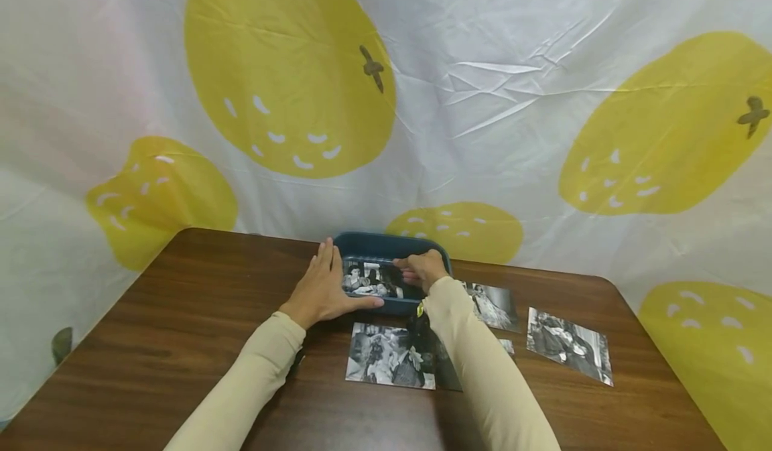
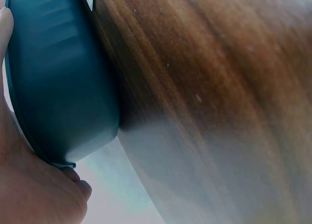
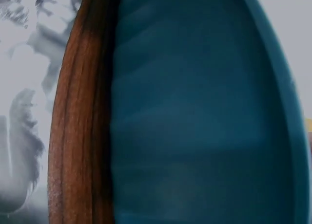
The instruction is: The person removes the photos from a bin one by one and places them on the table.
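A dark blue plastic bin (image 1: 386,242) stands on the table with a black-and-white photo (image 1: 364,278) lying in it. My left hand (image 1: 322,290) spans the bin's near left corner, fingers straight along the left end and thumb along the front rim. In the left wrist view, the hand (image 2: 34,190) touches the rim beside the bin's outer wall (image 2: 63,87). My right hand (image 1: 427,270) reaches into the bin's right part, fingers pointing left at the photo's right side. Whether it pinches the photo is hidden. The bin's outside (image 3: 195,107) fills the right wrist view.
On the wooden table (image 1: 199,324), a photo (image 1: 389,357) lies in front of the bin, partly beside another under the right arm. More photos lie to the right: one (image 1: 494,305) near the bin, one (image 1: 569,344) farther out. A lemon-print curtain (image 1: 470,136) hangs behind.
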The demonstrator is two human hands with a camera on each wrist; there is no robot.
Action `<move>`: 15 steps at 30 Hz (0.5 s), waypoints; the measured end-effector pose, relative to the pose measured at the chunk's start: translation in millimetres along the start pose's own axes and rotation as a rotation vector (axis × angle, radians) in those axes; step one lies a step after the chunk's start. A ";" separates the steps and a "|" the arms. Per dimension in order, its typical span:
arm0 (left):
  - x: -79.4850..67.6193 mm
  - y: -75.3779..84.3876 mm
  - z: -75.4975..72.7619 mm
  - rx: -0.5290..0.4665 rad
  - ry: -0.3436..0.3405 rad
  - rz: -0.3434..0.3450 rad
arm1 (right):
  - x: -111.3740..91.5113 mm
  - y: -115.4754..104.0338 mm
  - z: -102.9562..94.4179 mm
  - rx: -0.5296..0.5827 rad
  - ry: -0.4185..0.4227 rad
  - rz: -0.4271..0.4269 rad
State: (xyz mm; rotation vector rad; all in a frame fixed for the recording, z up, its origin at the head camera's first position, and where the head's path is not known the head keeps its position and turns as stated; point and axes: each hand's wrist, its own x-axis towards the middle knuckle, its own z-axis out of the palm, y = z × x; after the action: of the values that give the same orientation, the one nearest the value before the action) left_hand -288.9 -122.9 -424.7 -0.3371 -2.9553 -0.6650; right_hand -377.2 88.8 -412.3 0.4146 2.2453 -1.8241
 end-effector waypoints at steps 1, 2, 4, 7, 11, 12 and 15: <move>-0.1 0.2 -0.2 -0.002 0.002 0.000 | -0.1 -0.3 0.1 0.000 0.002 0.001; -0.3 0.2 -0.4 -0.001 0.003 -0.001 | -0.2 -0.8 0.3 0.001 0.005 0.002; -0.5 0.1 -0.5 -0.005 0.007 -0.001 | -0.1 -1.8 1.2 0.002 0.014 0.002; -0.7 -0.5 -0.4 -0.001 0.008 0.000 | 1.1 -2.3 2.5 0.024 0.028 0.000; 0.0 -1.2 0.7 0.014 0.007 0.008 | 2.3 -1.2 3.7 0.050 0.037 -0.004; 0.3 -1.3 1.2 0.016 0.007 0.009 | 2.1 -0.8 3.7 0.047 0.035 -0.008; 1.5 -1.9 2.5 0.025 0.008 0.013 | 2.9 0.8 4.2 0.007 0.029 -0.033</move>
State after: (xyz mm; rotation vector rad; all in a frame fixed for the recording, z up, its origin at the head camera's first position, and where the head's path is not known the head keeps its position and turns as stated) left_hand -290.9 -123.2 -427.5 -0.3508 -2.9482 -0.6257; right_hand -379.7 85.0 -414.9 0.4102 2.2791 -1.8539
